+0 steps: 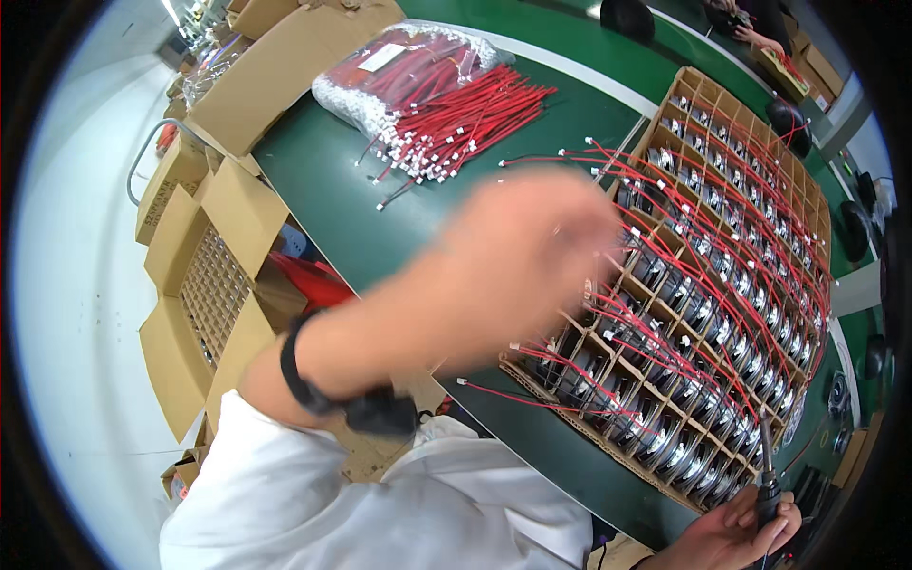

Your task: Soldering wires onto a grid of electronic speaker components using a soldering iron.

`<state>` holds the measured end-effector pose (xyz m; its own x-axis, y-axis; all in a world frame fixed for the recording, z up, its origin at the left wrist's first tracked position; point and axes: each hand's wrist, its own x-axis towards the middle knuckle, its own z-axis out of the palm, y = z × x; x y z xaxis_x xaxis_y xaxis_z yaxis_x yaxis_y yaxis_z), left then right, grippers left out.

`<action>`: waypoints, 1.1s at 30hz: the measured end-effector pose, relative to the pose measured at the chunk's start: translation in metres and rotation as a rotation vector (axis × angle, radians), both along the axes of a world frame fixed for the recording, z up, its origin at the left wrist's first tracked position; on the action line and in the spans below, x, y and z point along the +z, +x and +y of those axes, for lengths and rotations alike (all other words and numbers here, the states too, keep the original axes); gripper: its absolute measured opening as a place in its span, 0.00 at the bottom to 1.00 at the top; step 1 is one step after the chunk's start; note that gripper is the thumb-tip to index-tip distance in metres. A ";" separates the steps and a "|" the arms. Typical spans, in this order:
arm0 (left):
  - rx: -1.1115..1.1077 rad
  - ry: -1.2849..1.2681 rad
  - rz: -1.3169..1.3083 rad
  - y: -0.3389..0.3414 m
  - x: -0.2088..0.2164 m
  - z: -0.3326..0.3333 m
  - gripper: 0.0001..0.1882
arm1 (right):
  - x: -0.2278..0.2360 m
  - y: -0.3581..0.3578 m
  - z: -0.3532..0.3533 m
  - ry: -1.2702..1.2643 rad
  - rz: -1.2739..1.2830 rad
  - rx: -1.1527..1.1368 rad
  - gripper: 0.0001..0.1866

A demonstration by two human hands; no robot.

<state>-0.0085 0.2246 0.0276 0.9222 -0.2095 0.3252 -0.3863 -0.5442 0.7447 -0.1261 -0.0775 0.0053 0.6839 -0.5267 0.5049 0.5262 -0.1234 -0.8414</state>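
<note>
Cardboard grid tray (698, 81): shiny round parts (703, 311) in cells, thin red wires (655, 357) on top. Right hand (736, 540) grips soldering iron (768, 496) at tray's corner; left hand (560, 237) blurred, can't tell its grip.

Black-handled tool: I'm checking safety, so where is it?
At the head view's lower right, the black-handled tool is in the right hand, tip up beside the divided tray.

Bright, even indoor light; a lamp (171, 11) glows at upper left and the wall (85, 285) is nearly washed out. Metal parts (701, 309) glint. Motion blurs the left grip (556, 242), while the right grip (746, 528) is sharper. Fisheye distortion bends the desk (332, 228) edges, and black swallows the corners.
</note>
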 end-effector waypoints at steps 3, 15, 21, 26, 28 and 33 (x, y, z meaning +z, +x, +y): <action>0.465 0.275 0.007 0.071 -0.012 0.066 0.08 | 0.002 0.001 0.003 0.033 -0.012 0.047 0.12; 0.501 0.452 0.353 0.136 -0.015 0.110 0.13 | 0.003 0.002 0.007 0.041 -0.043 0.026 0.12; 0.453 -0.147 0.349 0.099 0.013 0.099 0.10 | 0.003 0.000 0.006 0.006 -0.030 0.020 0.12; 0.367 -0.330 0.303 0.064 0.046 0.073 0.14 | -0.005 -0.003 0.001 0.053 -0.034 -0.034 0.08; 0.243 -0.256 0.263 0.049 0.052 0.061 0.18 | -0.007 -0.007 -0.003 0.046 -0.076 0.061 0.08; -0.137 -0.275 0.335 0.011 0.047 0.009 0.21 | -0.006 -0.020 -0.016 0.060 0.019 -0.022 0.14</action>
